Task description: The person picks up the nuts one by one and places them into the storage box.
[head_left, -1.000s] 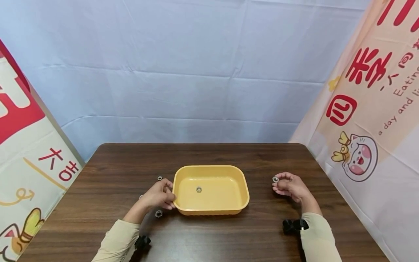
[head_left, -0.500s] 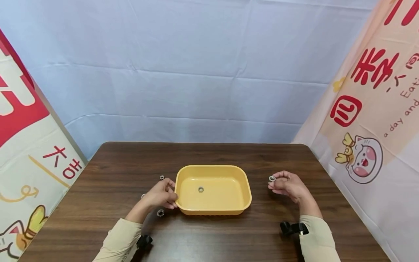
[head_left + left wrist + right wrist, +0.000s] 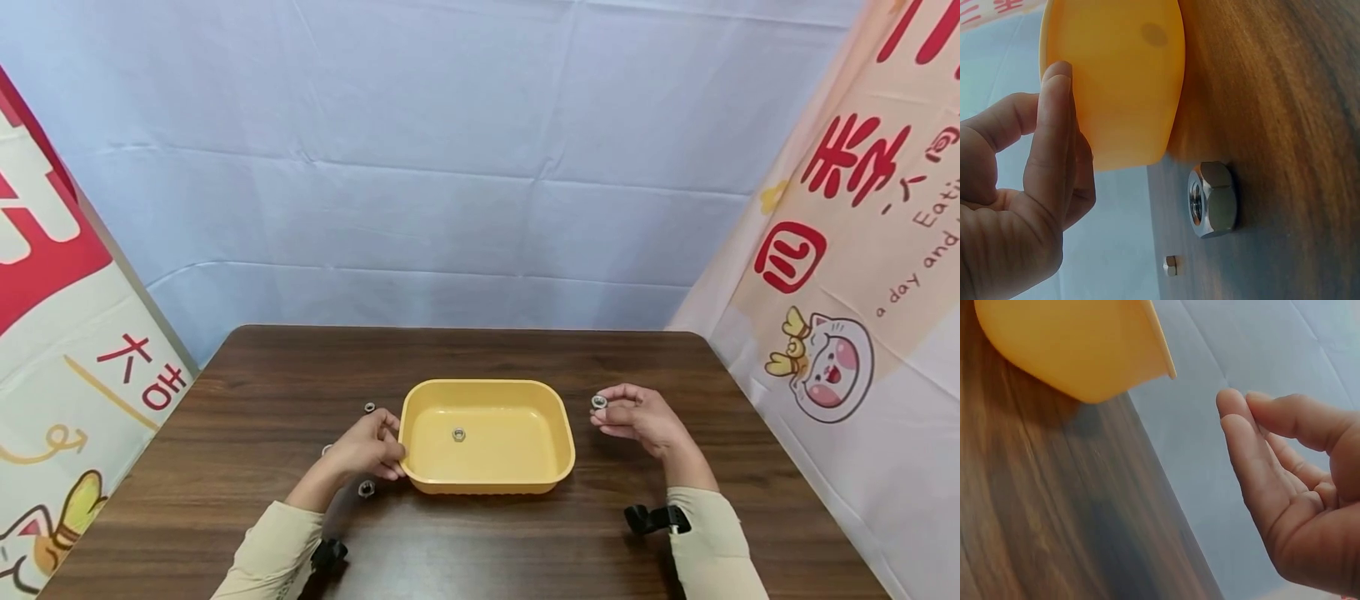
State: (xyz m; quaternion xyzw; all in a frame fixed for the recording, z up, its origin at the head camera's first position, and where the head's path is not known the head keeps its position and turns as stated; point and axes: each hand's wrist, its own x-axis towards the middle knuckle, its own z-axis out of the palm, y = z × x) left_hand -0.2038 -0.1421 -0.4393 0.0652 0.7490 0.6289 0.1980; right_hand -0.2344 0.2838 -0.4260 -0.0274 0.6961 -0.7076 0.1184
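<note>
In the head view, a yellow plastic tray lies on the table with one hex nut inside. My left hand grips the tray's left rim; in the left wrist view its fingers lie against the yellow outer wall. To the right of the tray, my right hand pinches a metal hex nut between thumb and fingertips, above the table. That nut is hidden behind the fingers in the right wrist view, where the tray's wall shows at upper left.
Beside my left hand lie a small nut behind it, a larger nut in front, and another nut partly covered by the hand. The dark wooden table ends at a pale cloth backdrop. Printed cloths hang at both sides.
My right hand has moved left toward the tray, carrying the pinched nut. My left hand keeps its grip on the rim, and the tray stays in place.
</note>
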